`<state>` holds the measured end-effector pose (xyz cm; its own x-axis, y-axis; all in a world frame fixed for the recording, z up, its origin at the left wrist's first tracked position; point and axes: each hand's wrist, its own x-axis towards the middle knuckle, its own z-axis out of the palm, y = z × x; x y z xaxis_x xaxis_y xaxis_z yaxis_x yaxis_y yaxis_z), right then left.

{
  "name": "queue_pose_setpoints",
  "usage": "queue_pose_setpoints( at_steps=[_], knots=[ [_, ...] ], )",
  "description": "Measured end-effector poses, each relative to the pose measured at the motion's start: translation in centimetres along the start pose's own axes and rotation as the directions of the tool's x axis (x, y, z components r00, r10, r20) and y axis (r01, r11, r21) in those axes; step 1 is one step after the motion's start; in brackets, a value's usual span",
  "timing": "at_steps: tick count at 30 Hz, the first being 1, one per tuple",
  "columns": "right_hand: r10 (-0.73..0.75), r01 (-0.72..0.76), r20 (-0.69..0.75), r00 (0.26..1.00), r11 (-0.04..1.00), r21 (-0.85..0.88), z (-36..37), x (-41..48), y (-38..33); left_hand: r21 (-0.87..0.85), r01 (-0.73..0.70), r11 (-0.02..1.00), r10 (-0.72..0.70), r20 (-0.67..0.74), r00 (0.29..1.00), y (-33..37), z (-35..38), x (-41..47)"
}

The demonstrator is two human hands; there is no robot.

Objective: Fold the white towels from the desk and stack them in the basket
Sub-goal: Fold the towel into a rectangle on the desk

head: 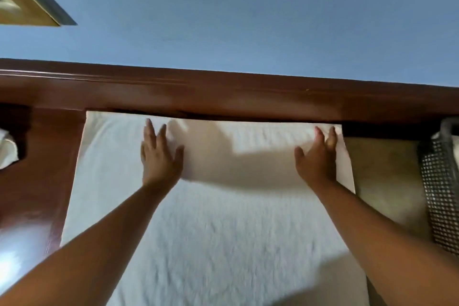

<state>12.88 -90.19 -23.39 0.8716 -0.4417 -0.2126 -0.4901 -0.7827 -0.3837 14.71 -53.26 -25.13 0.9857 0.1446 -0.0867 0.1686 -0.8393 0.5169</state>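
**Towel flat on desk, both hands pressed at its far edge**

Position: the large white terry towel [223,231] lies spread on the glossy red-brown wooden desk [44,169] and fills the centre and bottom of the frame. Its long axis appears to run from the bottom of the frame upward, and its far edge meets the desk's raised back rail.

Hands: the left hand [160,156] and the right hand [318,156] both lie palm down on the towel near that far edge. Their fingers are straight and grip nothing. The right hand sits just beside the towel's right border. The left hand sits well in from the left border (so the left corner is unheld).

Judgement: the next fold turns on that far edge, which both hands reach about equally.

Destination: the dark woven mesh basket [439,194] stands at the right edge of the frame, nearer the right hand.

Other items: a second, crumpled white towel [6,151] shows at the left edge of the frame.

Markings: no brand, label or writing can be read.
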Motion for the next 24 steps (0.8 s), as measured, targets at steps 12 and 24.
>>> queue_pose_setpoints(
  at_steps=[12, 24],
  knots=[
    [0.030, 0.051, 0.325, 0.945, 0.970, -0.239, -1.0, -25.8, 16.6, -0.042, -0.447, 0.893, 0.391, 0.561, 0.729, 3.7, 4.1, -25.0],
    [0.305, -0.256, 0.258, 0.917, 0.944, -0.209, -3.9, -31.6, 23.9, 0.146, -0.500, 0.854, 0.247, 0.731, 0.636, 8.3, 3.4, -34.8]
  ],
)
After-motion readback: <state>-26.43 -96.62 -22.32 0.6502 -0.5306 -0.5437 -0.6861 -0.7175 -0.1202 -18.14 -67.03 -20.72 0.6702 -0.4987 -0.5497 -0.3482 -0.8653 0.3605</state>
